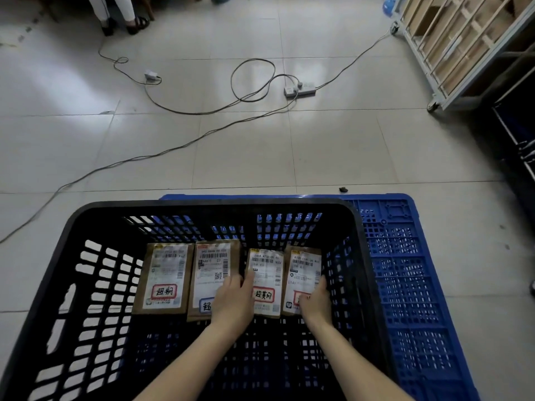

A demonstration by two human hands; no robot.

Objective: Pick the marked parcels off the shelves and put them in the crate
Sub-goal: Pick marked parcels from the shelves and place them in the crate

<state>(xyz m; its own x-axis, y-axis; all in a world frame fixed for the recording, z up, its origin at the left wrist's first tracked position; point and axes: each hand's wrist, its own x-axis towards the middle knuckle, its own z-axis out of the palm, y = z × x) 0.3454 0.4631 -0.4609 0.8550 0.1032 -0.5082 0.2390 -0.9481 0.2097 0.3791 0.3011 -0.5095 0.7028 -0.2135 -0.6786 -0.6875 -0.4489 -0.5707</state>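
Observation:
A black lattice crate (202, 204) stands in front of me with several brown parcels lying flat in a row on its bottom. The far-left parcel (162, 277) carries a red-framed mark. My left hand (233, 302) rests with straight fingers on the second parcel (212, 264), its thumb touching the third parcel (266, 273), which has a red-framed mark. My right hand (315, 302) lies on the rightmost parcel (302, 270), fingers along its right edge, covering part of its red mark.
The crate sits on a blue plastic pallet (405, 256). Cables and a power strip (299, 89) trail over the tiled floor beyond. A wheeled shelf cart (463, 44) stands at the far right, a dark rack (515, 134) nearer. A person's legs (121, 13) show at top left.

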